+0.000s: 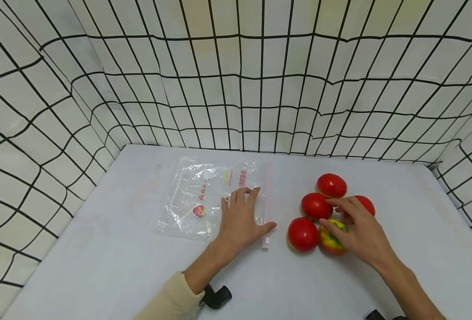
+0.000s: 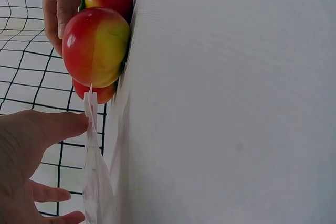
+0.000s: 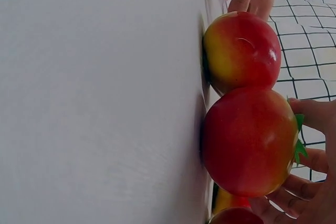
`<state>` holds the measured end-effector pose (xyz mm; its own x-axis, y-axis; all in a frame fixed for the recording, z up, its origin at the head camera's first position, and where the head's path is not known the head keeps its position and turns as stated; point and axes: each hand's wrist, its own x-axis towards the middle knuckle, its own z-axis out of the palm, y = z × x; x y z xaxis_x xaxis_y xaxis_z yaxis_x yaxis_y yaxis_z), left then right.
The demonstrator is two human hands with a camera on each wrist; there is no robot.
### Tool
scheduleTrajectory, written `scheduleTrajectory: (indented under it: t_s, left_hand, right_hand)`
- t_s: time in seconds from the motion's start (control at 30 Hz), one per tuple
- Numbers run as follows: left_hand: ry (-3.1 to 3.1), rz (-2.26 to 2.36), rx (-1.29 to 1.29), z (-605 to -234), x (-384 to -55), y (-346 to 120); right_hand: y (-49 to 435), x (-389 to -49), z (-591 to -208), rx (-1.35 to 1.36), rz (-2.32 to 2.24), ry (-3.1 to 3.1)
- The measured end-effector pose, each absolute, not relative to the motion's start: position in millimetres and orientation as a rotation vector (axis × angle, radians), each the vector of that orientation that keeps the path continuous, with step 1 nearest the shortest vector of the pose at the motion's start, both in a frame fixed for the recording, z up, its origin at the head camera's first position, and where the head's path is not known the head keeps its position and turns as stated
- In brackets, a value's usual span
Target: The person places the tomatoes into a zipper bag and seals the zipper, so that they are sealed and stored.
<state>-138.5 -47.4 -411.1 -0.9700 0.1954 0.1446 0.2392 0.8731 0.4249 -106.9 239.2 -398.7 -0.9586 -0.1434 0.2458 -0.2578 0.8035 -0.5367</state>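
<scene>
My left hand [image 1: 241,222], fingers spread, lies over the right part of a clear plastic zip bag [image 1: 183,224] printed with red hearts and a strawberry. In the left wrist view its thumb touches the bag's zip edge [image 2: 90,100]. My right hand [image 1: 361,231] curves loosely over a red and yellow toy tomato [image 1: 332,244] with green leaves. In the right wrist view the thumb is right at the leafy top of that tomato [image 3: 249,142], the other fingers near its far side. Its index finger overlaps a red tomato [image 1: 315,206] behind.
More red tomatoes sit close by: one at the left [image 1: 302,234], one at the back [image 1: 332,185] and one partly hidden behind the right hand [image 1: 366,204]. Black netting [image 1: 240,75] before white walls borders the white table [image 1: 111,249] at the back and sides.
</scene>
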Motion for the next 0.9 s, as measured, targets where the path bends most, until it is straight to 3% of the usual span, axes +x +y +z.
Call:
scheduleTrajectory:
  t_s: [0.9]
  left_hand:
    - [-2.817,-0.965,-0.493,-407.1,-139.6,-67.7]
  right_hand:
    - [249.5,-93.2,-401.7,0.265,0.912,-2.861]
